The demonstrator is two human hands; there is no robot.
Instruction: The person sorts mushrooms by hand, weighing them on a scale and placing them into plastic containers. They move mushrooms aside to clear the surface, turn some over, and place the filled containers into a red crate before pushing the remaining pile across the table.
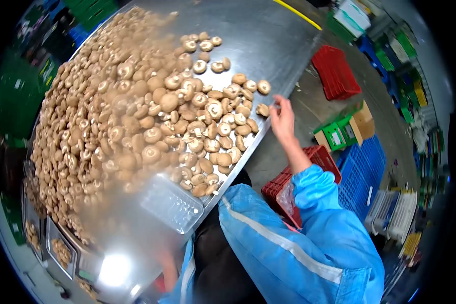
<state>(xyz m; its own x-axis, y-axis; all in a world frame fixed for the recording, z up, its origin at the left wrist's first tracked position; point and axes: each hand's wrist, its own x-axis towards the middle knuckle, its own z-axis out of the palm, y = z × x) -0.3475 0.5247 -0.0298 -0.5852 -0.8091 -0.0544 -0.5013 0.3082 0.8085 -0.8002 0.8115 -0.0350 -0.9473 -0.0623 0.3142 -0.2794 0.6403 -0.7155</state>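
A large heap of brown mushrooms (152, 109) with pale stems covers much of the metal table (253, 30). My right hand (282, 119) is over the table's right edge, its fingers bent and apart. Just beside its fingertips lies a single mushroom (262, 110); whether they touch it I cannot make out. A clear plastic tray (173, 202) with nothing in it rests at the near edge, against the heap. My left hand (168, 266) is low at the bottom, below the tray, and a blurred patch in the view hides its fingers.
Red crates (335, 72) stand on the floor to the right, one partly behind my right arm. Nearby are a cardboard box (362, 121) with green packs and a blue crate (362, 175). At lower left, metal trays (61, 248) hold more mushrooms.
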